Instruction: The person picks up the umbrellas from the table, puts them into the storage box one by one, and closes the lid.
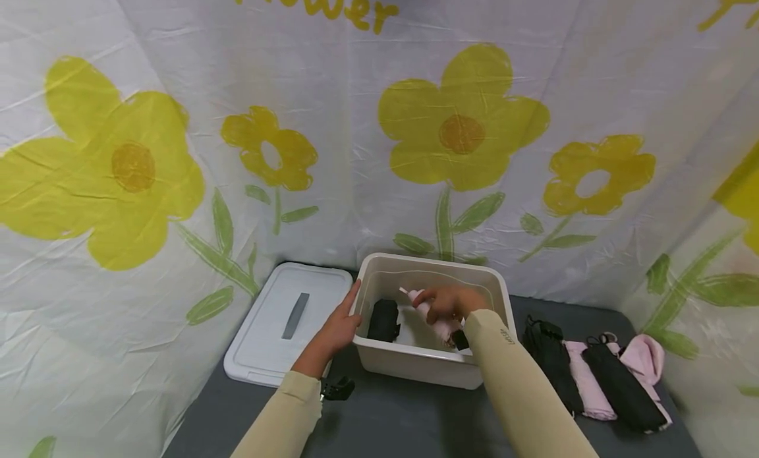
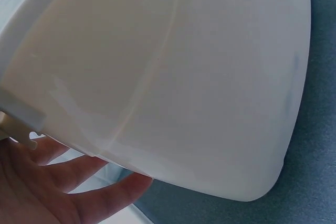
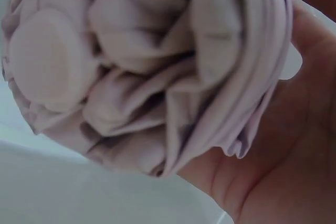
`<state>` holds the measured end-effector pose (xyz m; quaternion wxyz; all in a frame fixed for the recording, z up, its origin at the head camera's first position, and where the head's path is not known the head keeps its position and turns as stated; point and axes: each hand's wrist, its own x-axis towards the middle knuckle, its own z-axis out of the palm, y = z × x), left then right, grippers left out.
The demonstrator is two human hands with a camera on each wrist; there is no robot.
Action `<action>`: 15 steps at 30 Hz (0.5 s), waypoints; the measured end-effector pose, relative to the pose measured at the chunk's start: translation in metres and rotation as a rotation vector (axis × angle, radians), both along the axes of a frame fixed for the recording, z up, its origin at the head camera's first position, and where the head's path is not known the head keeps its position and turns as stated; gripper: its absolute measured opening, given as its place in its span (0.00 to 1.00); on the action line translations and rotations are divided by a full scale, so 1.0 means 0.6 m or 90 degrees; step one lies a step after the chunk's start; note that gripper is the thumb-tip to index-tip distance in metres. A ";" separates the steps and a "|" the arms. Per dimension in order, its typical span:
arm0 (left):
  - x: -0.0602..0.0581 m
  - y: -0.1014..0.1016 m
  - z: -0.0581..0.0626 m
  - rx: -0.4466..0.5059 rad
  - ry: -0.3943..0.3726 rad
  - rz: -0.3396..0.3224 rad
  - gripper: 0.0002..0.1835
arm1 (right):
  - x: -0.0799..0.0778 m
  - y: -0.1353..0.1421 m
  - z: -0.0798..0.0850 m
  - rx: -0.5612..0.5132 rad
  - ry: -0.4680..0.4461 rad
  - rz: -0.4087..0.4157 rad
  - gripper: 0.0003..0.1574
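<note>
Nearest the camera, left sleeve (image 1: 283, 415) and right sleeve (image 1: 528, 395), both cream, at the near edge. At left, a white lid (image 1: 261, 346) with a grey handle (image 1: 296, 316), lying on a dark grey bench (image 1: 409, 415). Just right of the lid, the left hand (image 1: 337, 329), fingers straight and laid against the left wall of the pale box (image 1: 409, 366). Inside the box, at left, a black bundle (image 1: 384, 321); right of that, a folded pink umbrella (image 3: 142, 72), tilted, white tip (image 1: 404, 290) toward far left, in the curled fingers of the right hand (image 1: 449, 302). Touching the box floor or not: cannot tell. Right of the box, black and pink bundles (image 1: 622, 387), side by side on the bench.

Possible trouble: folds springing loose from a slack grip, or catching the black bundle after a sideways drift; also the box sliding or tipping from a hard push on that left wall.

Behind and at both sides, a creased whitish sheet (image 1: 350, 76) with yellow flowers (image 1: 462, 95), green leaves and yellow lettering (image 1: 317, 3).
</note>
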<state>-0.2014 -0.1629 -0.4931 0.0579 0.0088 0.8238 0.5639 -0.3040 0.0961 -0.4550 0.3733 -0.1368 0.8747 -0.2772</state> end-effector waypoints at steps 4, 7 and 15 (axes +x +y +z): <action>0.001 0.001 -0.001 0.000 0.005 -0.003 0.41 | -0.003 -0.004 -0.009 0.007 0.002 -0.007 0.36; 0.001 0.001 -0.002 0.001 0.008 -0.004 0.41 | -0.004 -0.009 -0.013 0.007 0.007 -0.003 0.37; 0.004 -0.002 -0.002 0.006 0.012 -0.008 0.41 | -0.003 -0.028 -0.013 -0.038 -0.025 -0.009 0.34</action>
